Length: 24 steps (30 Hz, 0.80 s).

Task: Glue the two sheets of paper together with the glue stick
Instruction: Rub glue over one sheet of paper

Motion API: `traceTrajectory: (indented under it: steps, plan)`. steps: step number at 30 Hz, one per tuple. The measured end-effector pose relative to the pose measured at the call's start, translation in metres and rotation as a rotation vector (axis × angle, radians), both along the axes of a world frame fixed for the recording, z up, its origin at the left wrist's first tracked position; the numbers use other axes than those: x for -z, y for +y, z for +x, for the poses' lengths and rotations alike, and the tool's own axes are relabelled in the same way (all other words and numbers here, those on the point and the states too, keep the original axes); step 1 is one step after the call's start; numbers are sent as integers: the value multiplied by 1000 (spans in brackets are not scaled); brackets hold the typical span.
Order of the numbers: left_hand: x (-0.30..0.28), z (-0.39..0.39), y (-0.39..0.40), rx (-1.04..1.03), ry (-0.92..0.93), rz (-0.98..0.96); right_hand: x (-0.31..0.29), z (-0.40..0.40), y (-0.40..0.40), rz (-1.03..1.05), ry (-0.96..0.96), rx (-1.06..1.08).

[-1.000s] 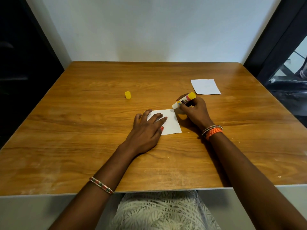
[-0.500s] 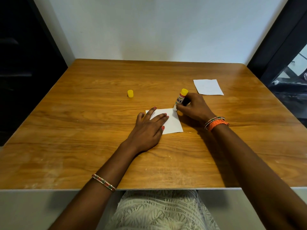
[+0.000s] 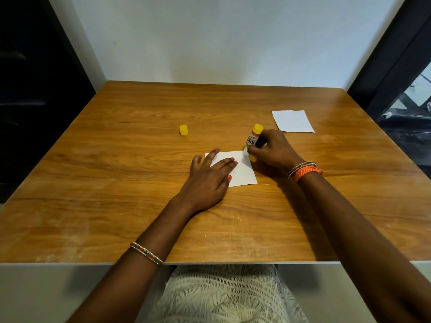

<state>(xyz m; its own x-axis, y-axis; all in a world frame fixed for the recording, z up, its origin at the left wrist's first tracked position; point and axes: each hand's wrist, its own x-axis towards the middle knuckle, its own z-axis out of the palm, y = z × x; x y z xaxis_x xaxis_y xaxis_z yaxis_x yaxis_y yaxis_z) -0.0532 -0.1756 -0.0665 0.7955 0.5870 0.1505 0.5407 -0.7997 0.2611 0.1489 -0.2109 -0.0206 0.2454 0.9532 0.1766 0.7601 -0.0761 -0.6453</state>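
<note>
Far left of centre: small yellow cap (image 3: 183, 129), smooth plastic cylinder, standing upright on the surface (image 3: 105, 171), well apart from everything else; probably parked there to leave the stick exposed

Centre: left hand (image 3: 208, 177) lying flat, fingers straight and spread, palm down on the near sheet (image 3: 242, 170); nothing gripped, just pressing. Likely there to pin thin, light paper against drag from the stick. White rectangle, matte, lying flat, left part hidden under the fingers

Just right of that: glue stick (image 3: 253, 137) tilted, yellow twist base up and far, white glue tip down, touching the far right corner of the near sheet. Glossy printed label, round barrel. Angle looks suited to smearing along an edge rather than dabbing

Right hand (image 3: 271, 149) curled round the lower barrel, fingers and thumb wrapped close to the tip; low grip probably for pressure control. Beaded and orange woven bracelets (image 3: 305, 170) on that wrist

Far right: second sheet (image 3: 292, 120), same white matte paper, flat, untouched, well apart from the hands; likely kept out of the glue zone until needed

Surface: brown wood-grain top, slight sheen, scuffed along the near edge

Judgement: gluing looks just started at one corner, joining not yet done
</note>
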Motion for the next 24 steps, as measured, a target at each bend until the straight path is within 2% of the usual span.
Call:
traceTrajectory:
  steps: [24]
  plan:
    - [-1,0,-1,2,-6,9,-3,-6,-22,-54,-58,5]
